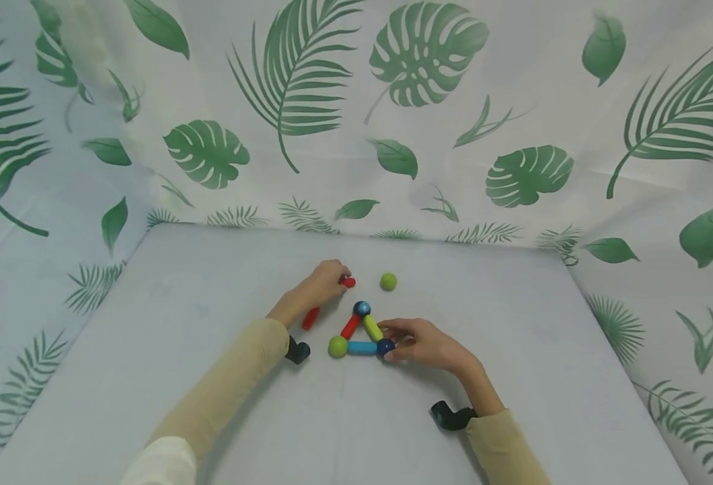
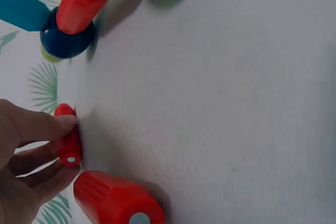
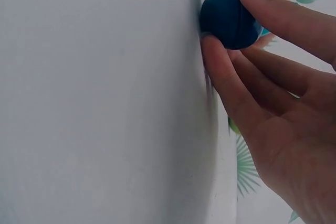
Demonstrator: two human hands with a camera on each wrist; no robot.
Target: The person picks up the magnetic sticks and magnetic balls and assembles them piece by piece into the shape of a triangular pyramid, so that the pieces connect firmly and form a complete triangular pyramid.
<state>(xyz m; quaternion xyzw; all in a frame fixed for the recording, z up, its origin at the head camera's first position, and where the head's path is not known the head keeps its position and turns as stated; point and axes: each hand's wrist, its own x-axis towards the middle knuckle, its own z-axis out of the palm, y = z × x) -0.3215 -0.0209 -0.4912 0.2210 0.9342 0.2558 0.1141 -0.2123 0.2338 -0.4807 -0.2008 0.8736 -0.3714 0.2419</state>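
Observation:
On the white table lies a triangle of magnetic rods and balls: a red rod (image 1: 350, 327), a yellow-green rod (image 1: 373, 329) and a light blue rod (image 1: 362, 347). A green ball (image 1: 337, 347), a blue ball (image 1: 362, 308) and a dark blue ball (image 1: 385, 347) form its corners. My right hand (image 1: 426, 343) pinches the dark blue ball between thumb and finger, as the right wrist view shows. Beyond the triangle, my left hand (image 1: 320, 283) holds a separate red rod (image 2: 68, 140) between thumb and fingers, its grey end disc showing.
Another red rod (image 1: 311, 318) lies loose beside the left forearm. A loose green ball (image 1: 388, 281) sits behind the triangle. Dark wrist-worn devices (image 1: 452, 416) hang under both wrists. Leaf-printed cloth (image 1: 393, 195) rises around the back and sides of the table.

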